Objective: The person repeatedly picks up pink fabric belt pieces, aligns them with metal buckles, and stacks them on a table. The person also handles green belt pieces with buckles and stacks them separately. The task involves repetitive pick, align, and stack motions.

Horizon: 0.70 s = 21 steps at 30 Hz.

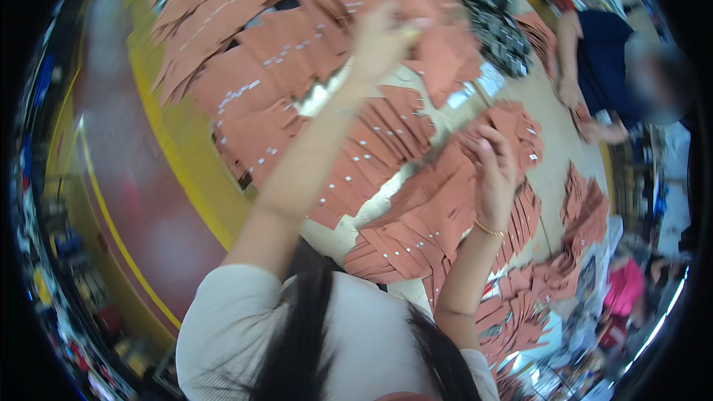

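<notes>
Stretched forward over the table, my left hand (380, 38) is smeared by motion. Its fingers are closed on a rust-coloured fabric piece (444, 56), blurred as well, which hangs to the hand's right. Something small and yellow shows at the fingertips. Nearer to me, my right hand (496, 160) has its fingers curled in, above a fanned stack of the same fabric (438, 208); whether anything is pinched in them is hidden. Between my arms lies another row of overlapping fabric pieces (371, 141), each with a small white sticker.
More layered fabric (230, 7) covers the far left of the table (546, 171). A bundle of black-and-grey material (490, 22) lies at the back. Across the table, a person in dark blue (605, 59) handles fabric. A yellow-edged red walkway (141, 163) runs along the left.
</notes>
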Each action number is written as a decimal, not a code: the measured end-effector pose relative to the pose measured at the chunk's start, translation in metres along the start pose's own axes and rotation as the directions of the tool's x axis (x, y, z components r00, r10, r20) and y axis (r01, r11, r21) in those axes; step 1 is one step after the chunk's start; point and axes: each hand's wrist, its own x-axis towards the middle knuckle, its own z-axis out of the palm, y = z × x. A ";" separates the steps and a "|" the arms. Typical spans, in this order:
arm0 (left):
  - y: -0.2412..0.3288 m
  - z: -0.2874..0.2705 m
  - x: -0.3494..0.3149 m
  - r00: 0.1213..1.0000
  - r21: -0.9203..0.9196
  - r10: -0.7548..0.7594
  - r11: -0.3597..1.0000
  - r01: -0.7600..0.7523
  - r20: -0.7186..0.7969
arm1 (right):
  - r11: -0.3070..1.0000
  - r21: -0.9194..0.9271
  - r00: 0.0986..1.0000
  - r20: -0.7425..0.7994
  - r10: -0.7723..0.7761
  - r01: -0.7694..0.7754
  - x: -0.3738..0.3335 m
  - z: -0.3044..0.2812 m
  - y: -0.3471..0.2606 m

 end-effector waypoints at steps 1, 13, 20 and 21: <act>-0.020 0.029 0.013 0.996 -0.014 0.042 0.999 -0.043 -0.084 | 1.000 -0.004 1.000 0.006 -0.002 0.002 -0.001 -0.001 0.000; -0.168 0.121 0.013 0.841 0.527 -0.536 0.695 0.489 -0.074 | 0.996 0.094 0.999 0.046 -0.015 0.011 -0.012 0.006 -0.018; -0.165 0.114 0.023 0.882 0.708 -0.466 0.600 0.372 -0.069 | 0.998 0.019 0.994 0.090 -0.059 0.057 -0.015 0.029 -0.022; -0.154 0.111 0.023 0.875 0.626 -0.476 0.658 0.417 -0.082 | 0.998 0.007 0.995 0.082 -0.064 0.063 -0.016 0.030 -0.024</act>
